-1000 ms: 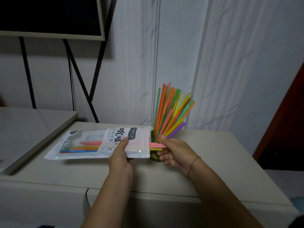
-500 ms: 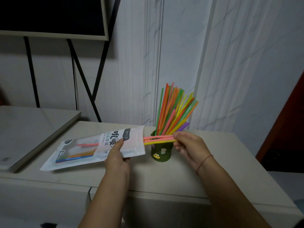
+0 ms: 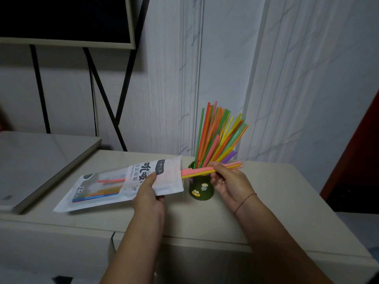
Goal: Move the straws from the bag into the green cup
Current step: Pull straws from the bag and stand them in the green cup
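1. Two bare forearms enter from the 6 o'clock edge of the head view; no sleeves reach the visible part of either arm.
2. Left hand [image 3: 148,198]: bare, no ring, band or watch seen on the visible side. Wrist bare.
3. Right hand [image 3: 229,184]: bare apart from a faint pale glint on one finger, at about 9 o'clock of the hand; too small to tell whether it is a ring.
4. Right wrist: one thin dark-red cord bracelet [image 3: 244,202], single strand, running slantwise across the wrist at 5 o'clock of the hand. No clasp or bead resolved.
5. Fingernails short, unpainted as far as can be seen.
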Available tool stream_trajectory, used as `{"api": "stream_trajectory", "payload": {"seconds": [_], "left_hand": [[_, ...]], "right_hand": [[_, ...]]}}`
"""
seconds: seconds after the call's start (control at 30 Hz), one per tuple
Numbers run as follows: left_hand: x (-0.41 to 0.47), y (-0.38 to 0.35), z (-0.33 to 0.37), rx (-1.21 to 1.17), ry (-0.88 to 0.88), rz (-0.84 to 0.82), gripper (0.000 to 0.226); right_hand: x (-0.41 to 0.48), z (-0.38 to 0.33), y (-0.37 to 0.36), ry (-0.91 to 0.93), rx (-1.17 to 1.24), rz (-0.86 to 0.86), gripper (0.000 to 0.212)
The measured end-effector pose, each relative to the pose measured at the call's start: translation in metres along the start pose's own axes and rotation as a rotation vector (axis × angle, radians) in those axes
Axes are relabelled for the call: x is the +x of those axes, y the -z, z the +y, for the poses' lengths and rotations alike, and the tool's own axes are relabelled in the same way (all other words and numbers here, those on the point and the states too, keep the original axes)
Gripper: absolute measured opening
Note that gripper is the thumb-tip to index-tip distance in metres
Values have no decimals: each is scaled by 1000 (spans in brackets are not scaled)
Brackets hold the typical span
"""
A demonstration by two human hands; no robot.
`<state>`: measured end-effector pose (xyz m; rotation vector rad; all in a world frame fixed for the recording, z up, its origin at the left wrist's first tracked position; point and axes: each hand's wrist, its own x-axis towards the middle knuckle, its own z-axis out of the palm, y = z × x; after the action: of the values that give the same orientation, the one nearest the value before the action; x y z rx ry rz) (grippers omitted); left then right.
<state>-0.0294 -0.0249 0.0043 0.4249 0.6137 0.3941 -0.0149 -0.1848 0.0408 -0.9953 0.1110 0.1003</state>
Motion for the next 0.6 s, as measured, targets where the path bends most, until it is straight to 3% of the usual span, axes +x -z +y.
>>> {"api": "stream_trajectory", "payload": {"seconds": [0.2, 0.37, 0.6], "left_hand": [[2, 1, -1, -11, -3, -5, 60], [1, -1, -6, 25, -6, -30, 59], [1, 0, -4, -1, -21, -10, 61]], "right_hand": [[2, -14, 17, -54, 19, 30, 6], [-2, 9, -1, -131, 57, -63, 5], [0, 7, -3, -43, 14, -2, 7]]}}
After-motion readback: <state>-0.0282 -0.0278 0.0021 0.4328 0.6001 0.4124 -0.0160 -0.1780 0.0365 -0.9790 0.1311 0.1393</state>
